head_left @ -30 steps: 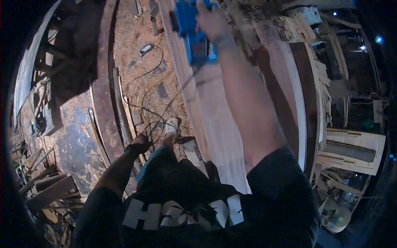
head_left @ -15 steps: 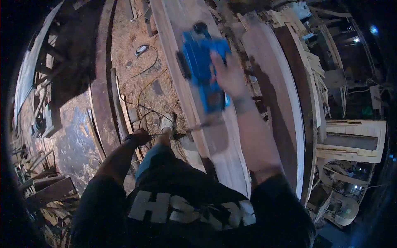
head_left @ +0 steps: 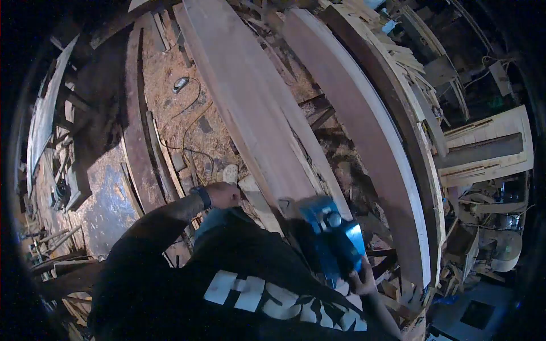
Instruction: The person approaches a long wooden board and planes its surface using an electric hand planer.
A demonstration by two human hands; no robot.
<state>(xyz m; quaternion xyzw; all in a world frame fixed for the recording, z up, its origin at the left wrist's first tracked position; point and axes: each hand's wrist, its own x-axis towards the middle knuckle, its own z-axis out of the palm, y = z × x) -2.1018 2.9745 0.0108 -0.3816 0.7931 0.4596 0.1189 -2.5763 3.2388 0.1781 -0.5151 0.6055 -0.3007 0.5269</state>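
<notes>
A blue electric hand planer [head_left: 327,221] is at the near end of a long, wide wooden board [head_left: 244,96], close to my body. My right hand [head_left: 363,279] grips it from the near right side, with part of the fingers hidden behind the tool. In front of my lap, left of the board, my left hand [head_left: 224,194] is closed in a fist. It appears to hold the planer's power cord, though the cord is hard to make out at the fingers. The board has a rough, split strip along its right side.
More long planks [head_left: 358,113] lie to the right, beside a light panel with a slot [head_left: 483,149]. Wood shavings [head_left: 170,113] cover the floor on the left, where a cable with a pale device [head_left: 180,84] lies. Scrap wood is piled around.
My right hand has drawn the planer back along the board from its far part to near my body. My left hand has moved slightly right. The view has turned.
</notes>
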